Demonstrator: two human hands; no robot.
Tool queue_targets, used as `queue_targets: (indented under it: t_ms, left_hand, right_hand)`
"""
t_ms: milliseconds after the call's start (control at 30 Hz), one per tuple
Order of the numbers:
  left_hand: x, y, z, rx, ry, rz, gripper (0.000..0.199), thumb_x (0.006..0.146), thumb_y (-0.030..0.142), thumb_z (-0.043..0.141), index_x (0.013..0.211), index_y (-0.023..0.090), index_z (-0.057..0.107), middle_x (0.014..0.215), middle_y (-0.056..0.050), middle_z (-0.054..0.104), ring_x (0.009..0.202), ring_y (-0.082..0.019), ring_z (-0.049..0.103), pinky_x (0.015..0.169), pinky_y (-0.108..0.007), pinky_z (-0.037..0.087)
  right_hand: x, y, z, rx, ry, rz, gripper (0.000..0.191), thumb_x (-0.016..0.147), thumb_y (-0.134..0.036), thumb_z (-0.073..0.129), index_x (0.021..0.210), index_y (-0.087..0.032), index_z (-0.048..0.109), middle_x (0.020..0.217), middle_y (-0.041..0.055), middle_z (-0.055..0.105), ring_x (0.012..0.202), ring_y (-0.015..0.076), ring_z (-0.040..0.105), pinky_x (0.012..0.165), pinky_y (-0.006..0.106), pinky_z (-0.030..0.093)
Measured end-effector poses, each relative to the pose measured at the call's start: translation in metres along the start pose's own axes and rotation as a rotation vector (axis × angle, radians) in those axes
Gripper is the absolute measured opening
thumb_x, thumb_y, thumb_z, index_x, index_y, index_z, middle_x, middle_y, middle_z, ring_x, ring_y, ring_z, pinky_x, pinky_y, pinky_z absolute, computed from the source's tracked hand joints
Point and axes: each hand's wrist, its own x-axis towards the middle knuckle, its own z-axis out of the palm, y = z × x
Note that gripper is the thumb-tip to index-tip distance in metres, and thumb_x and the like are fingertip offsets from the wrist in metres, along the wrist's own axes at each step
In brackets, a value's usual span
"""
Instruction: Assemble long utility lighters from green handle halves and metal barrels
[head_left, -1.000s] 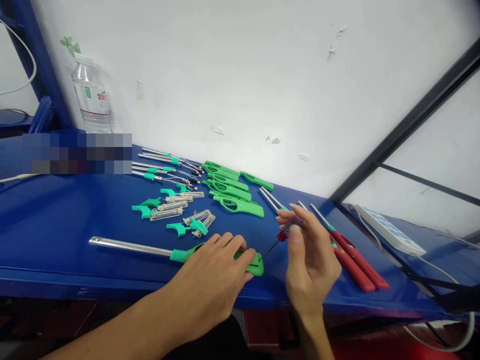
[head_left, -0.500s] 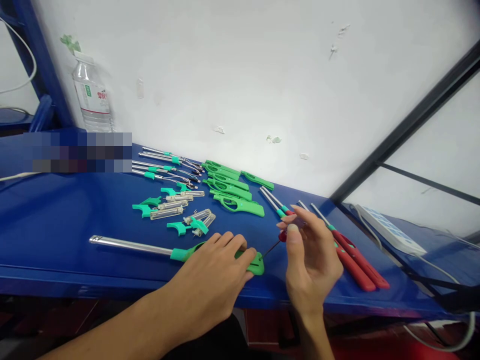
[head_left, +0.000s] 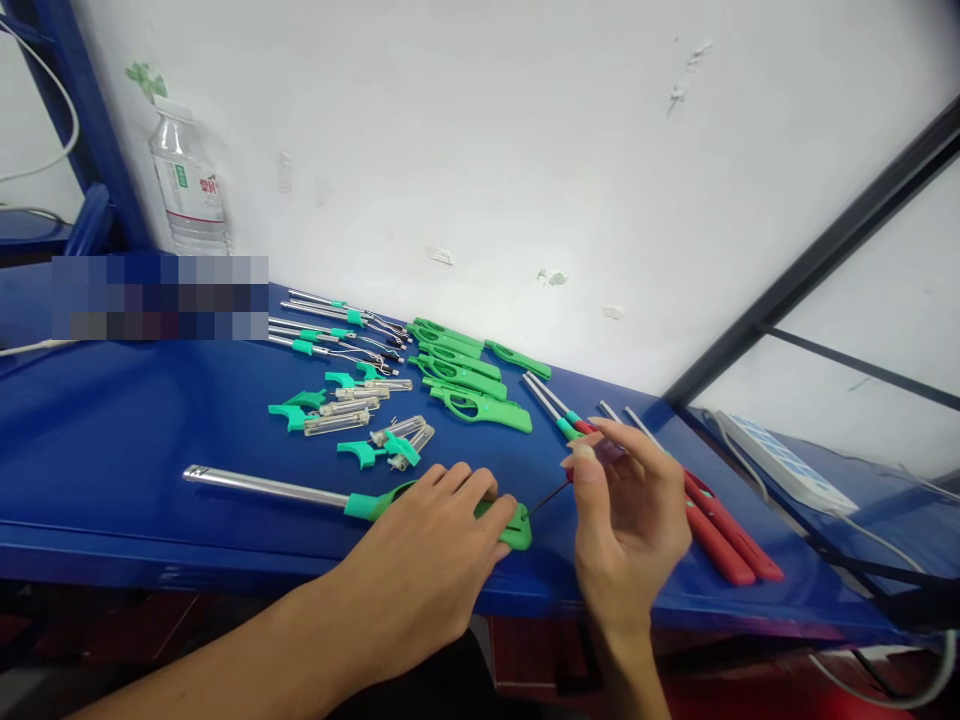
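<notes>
My left hand [head_left: 442, 550] is closed over the handle of a green long-necked lighter [head_left: 367, 506], pressing it to the blue table near the front edge. The lighter's metal tube points left. In my right hand [head_left: 630, 510] is a screwdriver [head_left: 551, 496], its red handle mostly hidden behind my fingers. The thin shaft runs down left, its tip at the end of the green handle. Beyond my hands lie several green handle shells [head_left: 484, 408]. Red-handled lighters [head_left: 720, 530] lie beside my right hand.
Clear fuel tanks [head_left: 337, 422] and teal triggers [head_left: 360, 454] lie loose left of the shells. Metal tubes with wires [head_left: 322, 346] lie farther back. A water bottle [head_left: 189, 185] stands at the back left by the white wall. A power strip [head_left: 784, 465] is on the right.
My right fingers have shifted slightly around the screwdriver handle, and the shaft leans a little lower. The left hand keeps its hold on the lighter. The whole view has drifted slightly.
</notes>
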Motion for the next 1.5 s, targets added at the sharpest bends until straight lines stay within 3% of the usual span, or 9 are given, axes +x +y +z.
queue_targets:
  t_ms: [200, 833, 1500]
  left_hand:
    - [-0.0008, 0.0005, 0.0043, 0.005, 0.045, 0.005, 0.022, 0.110, 0.019, 0.053, 0.128, 0.018, 0.066, 0.117, -0.009, 0.069, 0.102, -0.032, 0.064, 0.088, -0.051, 0.054]
    - [-0.0025, 0.0015, 0.0056, 0.047, 0.112, 0.022, 0.020, 0.107, 0.021, 0.062, 0.126, 0.017, 0.068, 0.111, -0.006, 0.068, 0.097, -0.030, 0.063, 0.082, -0.047, 0.053]
    - [-0.0041, 0.0022, 0.0099, 0.112, 0.144, 0.048, 0.019, 0.106, 0.022, 0.061, 0.124, 0.016, 0.065, 0.110, -0.008, 0.068, 0.096, -0.030, 0.061, 0.084, -0.047, 0.050]
  right_hand:
    - [-0.0044, -0.0007, -0.0027, -0.002, -0.131, 0.079, 0.039, 0.105, -0.015, 0.066, 0.141, -0.029, 0.065, 0.111, 0.0039, 0.074, 0.084, 0.0179, 0.074, 0.074, 0.035, 0.062]
    - [-0.0028, -0.0045, -0.0025, 0.057, -0.133, 0.075, 0.036, 0.110, -0.014, 0.058, 0.141, -0.030, 0.065, 0.098, 0.0008, 0.075, 0.075, 0.0163, 0.072, 0.064, 0.030, 0.058]
    - [-0.0073, -0.0047, -0.0042, 0.012, -0.256, 0.122, 0.050, 0.109, -0.015, 0.060, 0.154, -0.035, 0.052, 0.094, -0.0011, 0.074, 0.073, 0.0172, 0.070, 0.065, 0.031, 0.060]
